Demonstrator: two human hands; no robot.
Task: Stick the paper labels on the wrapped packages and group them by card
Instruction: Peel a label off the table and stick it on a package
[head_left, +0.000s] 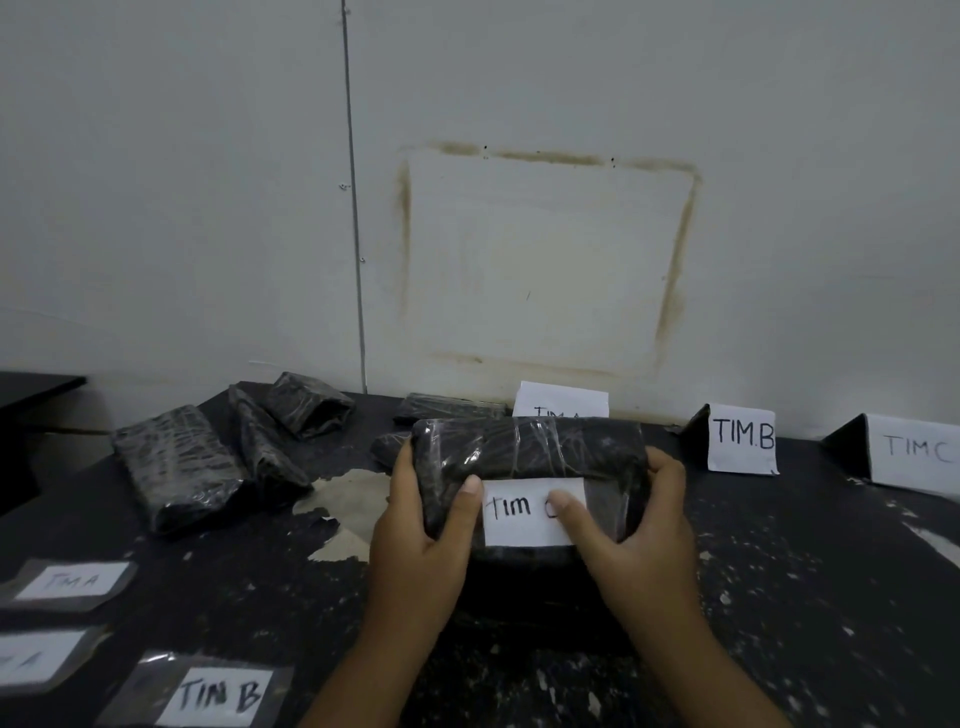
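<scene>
I hold a black wrapped package (530, 452) upright above the table's middle. My left hand (426, 540) grips its left end, thumb on the front. My right hand (639, 535) grips the right end, and its thumb presses a white paper label (519, 514) reading "TIM" against the front; the last letter is hidden by the thumb. Three folded cards stand at the back: one partly hidden behind the package (561, 402), "TIM.B" (743, 439) and "TIM C" (914, 452). Loose labels lie at the near left: "TIM A" (72, 581), "TIM B" (218, 696) and one blurred (36, 657).
Several unlabelled black packages lie at the back left (176, 467), (306, 402), and more sit behind the held one (447, 408). The black table (805, 597) has chipped pale patches. A white wall stands close behind. A second dark surface (31, 387) is at far left.
</scene>
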